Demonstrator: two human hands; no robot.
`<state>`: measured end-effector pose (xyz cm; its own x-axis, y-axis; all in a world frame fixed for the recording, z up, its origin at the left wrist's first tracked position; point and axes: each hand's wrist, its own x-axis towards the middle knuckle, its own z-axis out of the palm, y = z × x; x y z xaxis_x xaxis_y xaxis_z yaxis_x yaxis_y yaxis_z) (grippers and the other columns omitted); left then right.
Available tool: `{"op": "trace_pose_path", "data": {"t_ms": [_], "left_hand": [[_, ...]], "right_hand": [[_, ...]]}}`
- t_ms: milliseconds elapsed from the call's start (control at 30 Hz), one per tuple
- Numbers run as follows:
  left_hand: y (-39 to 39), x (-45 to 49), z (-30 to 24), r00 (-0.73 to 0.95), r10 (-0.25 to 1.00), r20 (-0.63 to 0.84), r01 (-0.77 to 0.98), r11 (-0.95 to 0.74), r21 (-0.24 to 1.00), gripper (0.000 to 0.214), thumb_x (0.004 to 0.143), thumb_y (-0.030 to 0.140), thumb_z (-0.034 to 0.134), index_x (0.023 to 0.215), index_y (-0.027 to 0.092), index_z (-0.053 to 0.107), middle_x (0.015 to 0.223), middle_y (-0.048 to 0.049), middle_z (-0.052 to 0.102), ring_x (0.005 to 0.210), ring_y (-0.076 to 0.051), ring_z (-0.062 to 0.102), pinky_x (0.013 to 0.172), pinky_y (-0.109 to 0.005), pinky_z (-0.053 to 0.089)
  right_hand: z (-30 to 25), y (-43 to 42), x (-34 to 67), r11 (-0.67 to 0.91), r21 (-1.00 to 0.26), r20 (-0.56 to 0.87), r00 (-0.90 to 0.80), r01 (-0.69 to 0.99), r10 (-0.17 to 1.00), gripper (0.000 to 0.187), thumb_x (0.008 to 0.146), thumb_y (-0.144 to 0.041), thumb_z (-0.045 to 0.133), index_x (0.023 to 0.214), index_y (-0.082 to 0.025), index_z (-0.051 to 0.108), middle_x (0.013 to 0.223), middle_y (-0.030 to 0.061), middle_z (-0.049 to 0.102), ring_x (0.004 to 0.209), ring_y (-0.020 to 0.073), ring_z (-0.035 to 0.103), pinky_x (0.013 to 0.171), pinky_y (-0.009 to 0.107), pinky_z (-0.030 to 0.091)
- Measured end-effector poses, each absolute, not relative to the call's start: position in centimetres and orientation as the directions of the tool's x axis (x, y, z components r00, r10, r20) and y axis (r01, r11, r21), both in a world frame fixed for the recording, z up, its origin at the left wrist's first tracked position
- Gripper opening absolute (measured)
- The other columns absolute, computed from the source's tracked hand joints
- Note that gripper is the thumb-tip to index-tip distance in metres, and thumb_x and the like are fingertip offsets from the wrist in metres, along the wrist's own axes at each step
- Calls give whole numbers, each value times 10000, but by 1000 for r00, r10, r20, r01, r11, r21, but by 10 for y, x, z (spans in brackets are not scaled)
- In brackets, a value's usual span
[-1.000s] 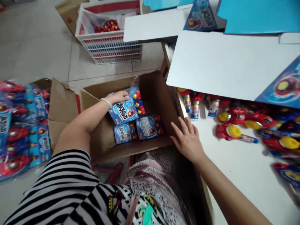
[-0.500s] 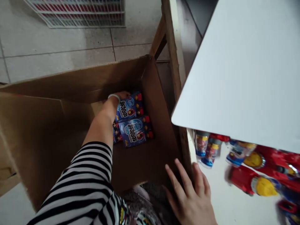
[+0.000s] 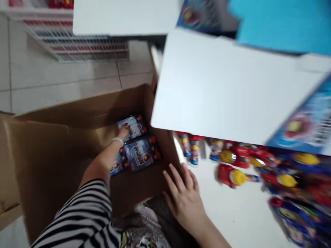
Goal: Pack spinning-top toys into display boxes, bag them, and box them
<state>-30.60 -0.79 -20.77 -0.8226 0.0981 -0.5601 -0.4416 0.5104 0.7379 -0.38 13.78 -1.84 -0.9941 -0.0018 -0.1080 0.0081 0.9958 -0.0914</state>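
Item: one open cardboard box (image 3: 77, 115), flaps folded outward, standing on a tile floor (image 3: 64, 82) against the left edge of a white table (image 3: 232, 210). Contents: three blue blister packs lying flat toward the box's far right corner: an upper pack (image 3: 130, 126), a larger pack (image 3: 139, 153) just below it, and a third pack (image 3: 117, 162) at its left, partly hidden by the forearm. Left hand (image 3: 124, 131), with a pale bangle (image 3: 118, 140) at the wrist and a striped sleeve (image 3: 85, 206) on the upper arm: reaches into the box, fingers on the upper pack; blur hides whether they are pressed together or pinching. Right hand (image 3: 182, 206): fingers spread, at the box's near right rim, by the table edge. Table, left part: red toys with yellow caps (image 3: 232, 176) and capped tubes (image 3: 190, 150), the tubes near the edge. Above them: a white card sheet (image 3: 219, 86) and a blue printed card (image 3: 300, 127). Beyond the box, on the floor: a white wire basket (image 3: 77, 44).
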Motion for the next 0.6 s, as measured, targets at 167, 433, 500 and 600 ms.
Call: {"op": "trace_pose_path", "data": {"t_ms": [167,433,500,600], "left_hand": [[3,-334,-92,-997,-79,-7,-19,156,988,129,992,186,418,901,176,509,854,-1,588,739,-95,572,738,-212,491],[153,-250,109,-596,709,378,268,-268,925,143,881,265,610,967,172,678,905,-54,726,768,-153,653,694,-269,508],[209,-220,123,-507,847,157,182,-74,981,189,845,234,638,1014,157,676,1084,-100,729,934,-203,676,753,-291,515],[277,-189,126,-587,810,-1,163,120,979,284,766,209,715,1031,136,646,1254,-164,670,1157,-293,622,896,-343,501]], "right_hand": [[-11,135,-3,957,-283,-165,-986,63,16,599,923,-445,575,1471,-211,511,1603,116,403,1534,411,213,1171,629,307],[7,219,13,820,-572,342,-902,23,264,422,973,-381,473,1339,-200,580,1412,153,589,1407,245,471,1163,475,400],[34,280,18,803,-537,428,-736,259,524,452,952,-387,477,1336,-169,572,1430,190,556,1409,282,458,1185,519,352],[82,373,27,567,-481,371,-431,669,823,630,891,-381,566,1446,-101,465,1595,247,324,1513,379,256,1206,597,245]]}}
